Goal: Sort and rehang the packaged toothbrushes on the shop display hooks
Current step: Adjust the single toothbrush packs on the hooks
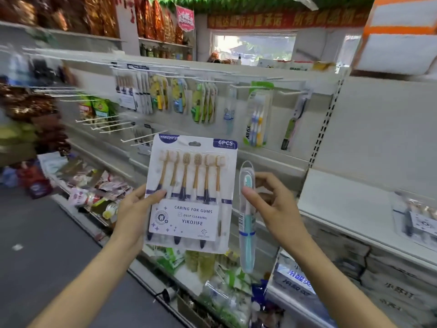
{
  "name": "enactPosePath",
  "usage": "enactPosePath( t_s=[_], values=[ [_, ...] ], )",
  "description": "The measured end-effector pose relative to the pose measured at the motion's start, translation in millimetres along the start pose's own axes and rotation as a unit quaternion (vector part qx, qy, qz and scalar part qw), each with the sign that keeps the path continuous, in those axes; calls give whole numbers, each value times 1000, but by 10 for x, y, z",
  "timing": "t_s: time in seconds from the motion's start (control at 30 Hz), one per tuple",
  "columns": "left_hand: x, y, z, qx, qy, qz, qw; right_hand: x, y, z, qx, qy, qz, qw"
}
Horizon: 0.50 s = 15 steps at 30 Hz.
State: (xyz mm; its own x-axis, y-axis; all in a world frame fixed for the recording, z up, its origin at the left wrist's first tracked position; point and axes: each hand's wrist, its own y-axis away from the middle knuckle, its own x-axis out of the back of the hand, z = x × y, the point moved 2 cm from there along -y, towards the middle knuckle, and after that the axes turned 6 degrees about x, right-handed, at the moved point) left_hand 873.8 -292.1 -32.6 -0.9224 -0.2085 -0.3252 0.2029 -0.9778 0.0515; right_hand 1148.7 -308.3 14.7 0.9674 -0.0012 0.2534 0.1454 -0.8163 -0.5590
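Two toothbrush packages held up before the display hooks

The six-pack [192, 192], a flat white card marked "6PCS" and "YIKOJIFE", shows six tan-handled brushes with dark bases, upright, facing the camera, its left edge gripped by the left hand [134, 209]. Just beside it on the right, the single teal toothbrush [247, 218] in a clear slim case stands upright, pinched by the right hand [272, 209]. Behind them, other packs hang on white display hooks [293, 92].

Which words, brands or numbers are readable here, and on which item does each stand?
"YIKOJIFE", "6PCS", "CARING FOR GUMS", "DEEP CLEANING": six-brush pack, held by the left hand.
"All fix": hanging twin-brush pack.
Red banner, single toothbrush case in the right hand, lower boxes: unreadable.
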Motion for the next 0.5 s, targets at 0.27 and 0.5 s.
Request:
enactPosePath(
  t_s=[0.27,0.5],
  values=[
    [1014,-166,359,-33,-16,36,999,-1086,-299,-40,-14,-20,-17,1000],
    [1620,-318,450,-41,-28,68,996,-1752,-542,-16,-20,-38,-15,999]
  ],
)
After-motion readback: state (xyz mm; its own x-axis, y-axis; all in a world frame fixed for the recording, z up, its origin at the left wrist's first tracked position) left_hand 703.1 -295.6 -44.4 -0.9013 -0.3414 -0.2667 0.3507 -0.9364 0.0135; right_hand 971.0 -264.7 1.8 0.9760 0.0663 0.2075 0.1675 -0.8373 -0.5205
